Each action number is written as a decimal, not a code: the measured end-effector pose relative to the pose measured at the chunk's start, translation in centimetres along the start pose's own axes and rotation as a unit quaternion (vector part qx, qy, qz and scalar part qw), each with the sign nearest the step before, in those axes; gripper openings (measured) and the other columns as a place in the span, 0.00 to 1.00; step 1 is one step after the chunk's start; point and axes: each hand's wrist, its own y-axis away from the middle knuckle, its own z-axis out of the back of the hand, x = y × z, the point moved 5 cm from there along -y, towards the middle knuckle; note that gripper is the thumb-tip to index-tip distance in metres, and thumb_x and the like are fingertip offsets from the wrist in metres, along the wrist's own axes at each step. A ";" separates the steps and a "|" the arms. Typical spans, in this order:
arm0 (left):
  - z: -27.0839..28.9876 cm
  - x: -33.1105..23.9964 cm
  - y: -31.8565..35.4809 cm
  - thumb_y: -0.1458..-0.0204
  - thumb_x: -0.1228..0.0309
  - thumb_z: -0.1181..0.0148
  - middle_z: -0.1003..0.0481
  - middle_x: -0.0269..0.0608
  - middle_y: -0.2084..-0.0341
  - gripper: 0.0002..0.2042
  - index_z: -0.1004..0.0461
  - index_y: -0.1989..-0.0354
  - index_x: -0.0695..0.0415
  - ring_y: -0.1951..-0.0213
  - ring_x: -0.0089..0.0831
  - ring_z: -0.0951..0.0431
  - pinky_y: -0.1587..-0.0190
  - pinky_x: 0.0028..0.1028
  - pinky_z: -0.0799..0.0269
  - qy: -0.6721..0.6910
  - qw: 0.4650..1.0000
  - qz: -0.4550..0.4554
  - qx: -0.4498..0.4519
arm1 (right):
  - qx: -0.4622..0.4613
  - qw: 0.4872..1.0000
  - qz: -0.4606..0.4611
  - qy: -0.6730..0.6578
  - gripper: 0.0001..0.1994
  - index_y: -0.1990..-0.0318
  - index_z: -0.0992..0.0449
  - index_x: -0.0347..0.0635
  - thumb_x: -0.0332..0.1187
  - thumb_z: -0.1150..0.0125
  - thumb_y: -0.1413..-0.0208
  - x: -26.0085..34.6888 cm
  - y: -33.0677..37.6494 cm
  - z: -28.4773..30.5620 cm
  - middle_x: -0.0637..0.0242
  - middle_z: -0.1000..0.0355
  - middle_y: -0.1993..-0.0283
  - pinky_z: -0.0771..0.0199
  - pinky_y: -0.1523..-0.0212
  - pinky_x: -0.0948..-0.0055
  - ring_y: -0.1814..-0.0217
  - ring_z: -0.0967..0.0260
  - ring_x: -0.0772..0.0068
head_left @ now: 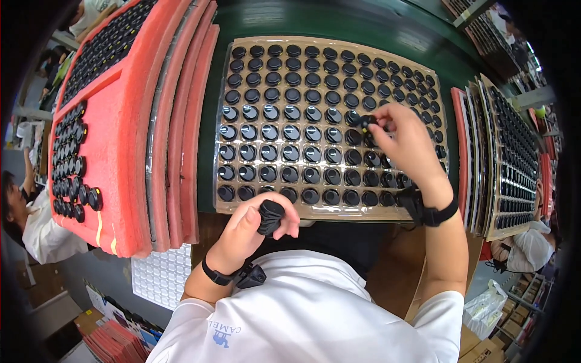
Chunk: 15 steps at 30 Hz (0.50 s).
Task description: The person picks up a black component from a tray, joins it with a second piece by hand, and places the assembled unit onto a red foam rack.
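Note:
My left hand (239,230) is closed around a small stack of round black caps (270,218) just off the front edge of a clear plastic tray (363,212). Over the right-hand part of that tray, my right hand (404,138) pinches a similar round black piece (365,122) between thumb and fingers. Rows of black round pieces (292,78) sit in the tray's pockets, some with shinier tops than others. The fingers and palm of my right hand cover a few of the pockets.
Thick red foam trays (128,115) stand stacked at the left, with black pieces (78,163) on the outermost. Another stack of filled trays (514,157) rises at the right. A green work table (369,21) lies beneath. Other people (45,224) are at both sides.

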 end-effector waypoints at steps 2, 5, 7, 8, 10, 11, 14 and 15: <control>-0.1 0.6 0.0 0.45 0.39 0.64 0.28 0.43 0.74 0.34 0.30 0.65 0.65 0.76 0.21 0.35 0.72 0.20 0.40 0.046 0.997 0.041 0.051 | 0.008 1.000 -0.007 0.028 0.09 0.65 0.28 0.35 0.28 0.38 0.55 -1.6 -0.9 -0.1 0.62 0.30 0.70 0.32 0.65 0.74 0.68 0.32 0.68; 0.1 0.8 0.2 0.43 0.41 0.68 0.28 0.43 0.75 0.33 0.30 0.67 0.65 0.76 0.22 0.35 0.72 0.20 0.40 0.055 0.996 0.051 0.042 | 0.027 0.996 -0.020 0.079 0.10 0.65 0.29 0.35 0.29 0.38 0.55 -2.6 -1.6 -0.7 0.61 0.30 0.71 0.32 0.65 0.73 0.68 0.32 0.67; 0.2 0.9 0.2 0.42 0.42 0.69 0.29 0.42 0.75 0.33 0.30 0.68 0.64 0.77 0.22 0.35 0.73 0.20 0.40 0.060 0.996 0.055 0.037 | 0.040 0.993 -0.041 0.103 0.10 0.66 0.29 0.35 0.30 0.37 0.55 -3.1 -1.9 -1.0 0.61 0.30 0.71 0.32 0.65 0.72 0.67 0.32 0.65; 0.2 0.9 0.2 0.41 0.43 0.70 0.29 0.42 0.76 0.32 0.30 0.69 0.64 0.77 0.22 0.35 0.73 0.20 0.40 0.063 0.996 0.050 0.036 | 0.048 0.991 -0.051 0.114 0.11 0.66 0.29 0.35 0.30 0.37 0.55 -3.2 -1.9 -1.2 0.61 0.30 0.71 0.32 0.65 0.71 0.67 0.32 0.64; 0.3 0.9 0.2 0.40 0.45 0.70 0.29 0.41 0.76 0.31 0.31 0.70 0.64 0.77 0.23 0.35 0.73 0.21 0.40 0.067 0.996 0.039 0.036 | 0.052 0.991 -0.046 0.118 0.10 0.66 0.29 0.35 0.30 0.37 0.55 -3.3 -2.0 -1.5 0.61 0.30 0.71 0.32 0.64 0.71 0.67 0.32 0.64; 0.2 0.9 0.2 0.40 0.45 0.70 0.29 0.41 0.76 0.31 0.31 0.70 0.64 0.77 0.23 0.35 0.73 0.21 0.40 0.067 0.996 0.039 0.036 | 0.055 0.990 -0.042 0.121 0.10 0.66 0.29 0.36 0.30 0.37 0.55 -3.3 -2.0 -1.5 0.61 0.30 0.70 0.32 0.64 0.70 0.66 0.33 0.63; 0.1 0.8 0.0 0.40 0.46 0.70 0.30 0.41 0.77 0.30 0.31 0.70 0.63 0.77 0.23 0.35 0.73 0.21 0.40 0.067 0.996 0.044 0.028 | 0.025 0.989 0.008 0.143 0.10 0.66 0.29 0.36 0.29 0.37 0.55 -2.3 -1.8 -1.4 0.61 0.30 0.69 0.32 0.64 0.70 0.66 0.33 0.63; 0.1 0.8 0.0 0.40 0.46 0.70 0.30 0.41 0.77 0.30 0.31 0.70 0.63 0.77 0.23 0.35 0.73 0.21 0.40 0.066 0.997 0.043 0.026 | -0.009 0.985 0.053 0.161 0.09 0.65 0.28 0.37 0.28 0.38 0.55 -1.3 -1.4 -1.1 0.61 0.30 0.69 0.32 0.63 0.70 0.65 0.33 0.63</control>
